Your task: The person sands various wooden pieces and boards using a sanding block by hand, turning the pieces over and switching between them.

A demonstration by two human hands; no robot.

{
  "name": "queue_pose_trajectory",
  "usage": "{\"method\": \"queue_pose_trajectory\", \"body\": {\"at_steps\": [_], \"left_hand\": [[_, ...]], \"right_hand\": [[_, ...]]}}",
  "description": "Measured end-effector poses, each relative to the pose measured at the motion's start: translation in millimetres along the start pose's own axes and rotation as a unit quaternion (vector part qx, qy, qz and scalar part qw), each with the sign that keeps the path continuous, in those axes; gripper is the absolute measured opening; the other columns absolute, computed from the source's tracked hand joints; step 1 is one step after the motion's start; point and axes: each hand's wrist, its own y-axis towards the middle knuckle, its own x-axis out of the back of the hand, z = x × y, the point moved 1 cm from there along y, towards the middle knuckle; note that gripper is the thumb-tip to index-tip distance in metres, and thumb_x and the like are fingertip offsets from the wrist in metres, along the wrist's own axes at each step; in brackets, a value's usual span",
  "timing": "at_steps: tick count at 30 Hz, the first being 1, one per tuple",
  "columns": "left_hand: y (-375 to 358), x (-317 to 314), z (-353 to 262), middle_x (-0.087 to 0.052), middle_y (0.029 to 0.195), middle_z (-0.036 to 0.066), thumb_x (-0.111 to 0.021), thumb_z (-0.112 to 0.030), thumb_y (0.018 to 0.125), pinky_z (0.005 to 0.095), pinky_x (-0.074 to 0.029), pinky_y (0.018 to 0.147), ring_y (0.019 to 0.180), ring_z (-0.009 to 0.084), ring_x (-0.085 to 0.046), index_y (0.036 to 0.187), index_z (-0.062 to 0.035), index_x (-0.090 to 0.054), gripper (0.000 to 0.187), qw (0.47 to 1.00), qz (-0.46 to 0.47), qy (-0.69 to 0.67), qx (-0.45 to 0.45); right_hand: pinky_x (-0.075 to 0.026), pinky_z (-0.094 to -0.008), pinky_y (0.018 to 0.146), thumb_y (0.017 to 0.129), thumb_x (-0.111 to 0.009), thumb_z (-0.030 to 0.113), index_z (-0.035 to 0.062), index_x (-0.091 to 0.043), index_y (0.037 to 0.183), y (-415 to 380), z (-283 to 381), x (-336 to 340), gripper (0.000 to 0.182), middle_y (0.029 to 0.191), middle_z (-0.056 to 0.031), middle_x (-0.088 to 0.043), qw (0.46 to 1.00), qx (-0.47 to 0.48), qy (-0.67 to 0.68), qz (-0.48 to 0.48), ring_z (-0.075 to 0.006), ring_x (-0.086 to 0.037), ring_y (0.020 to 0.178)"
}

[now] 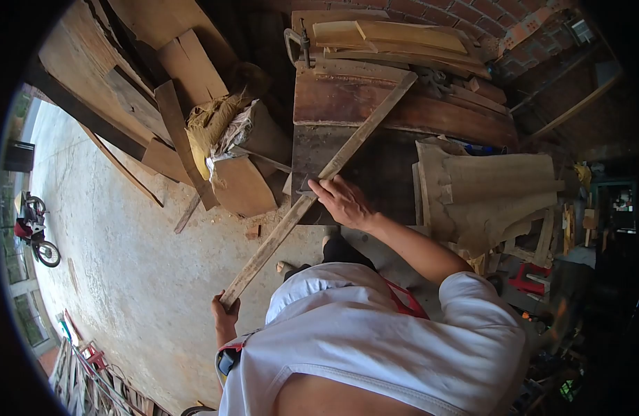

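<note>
A long, narrow wooden strip [267, 251] runs diagonally from beside my body up across the dark work table. My left hand [226, 313] is closed round its lower end, near my left side. Farther up, at the table's near left corner, my right hand [343, 201] lies over the strip with its fingers bent onto it. A small, thin dark piece [304, 192] shows beside those fingertips; what it is I cannot make out. The strip's far end [407, 80] rests over a reddish-brown board [344, 102] on the table.
A clamp [305, 45] stands at the table's back left, near stacked planks [403, 36]. Brown sheeting [493, 191] lies at the right. Boards lean at the left beside a stuffed sack [260, 135]. A wood block [253, 231] lies on the concrete floor [125, 256]; a motorcycle [36, 229] stands far left.
</note>
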Motion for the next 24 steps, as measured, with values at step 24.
{"method": "queue_pose_trajectory", "body": {"at_steps": [24], "left_hand": [[10.0, 10.9, 3.4, -0.066, 0.113, 0.013, -0.051, -0.030, 0.092, 0.0405, -0.052, 0.086, 0.100, 0.0305, -0.063, 0.118, -0.0033, -0.060, 0.038, 0.995, -0.072, 0.031, -0.061]], "right_hand": [[-0.049, -0.0453, 0.090, 0.100, -0.050, 0.022, 0.0027, -0.047, 0.136, 7.7, -372.5, 109.0, 0.041, 0.122, -0.0208, -0.046, 0.870, -0.450, -0.175, -0.100, -0.0413, -0.053, 0.112]]}}
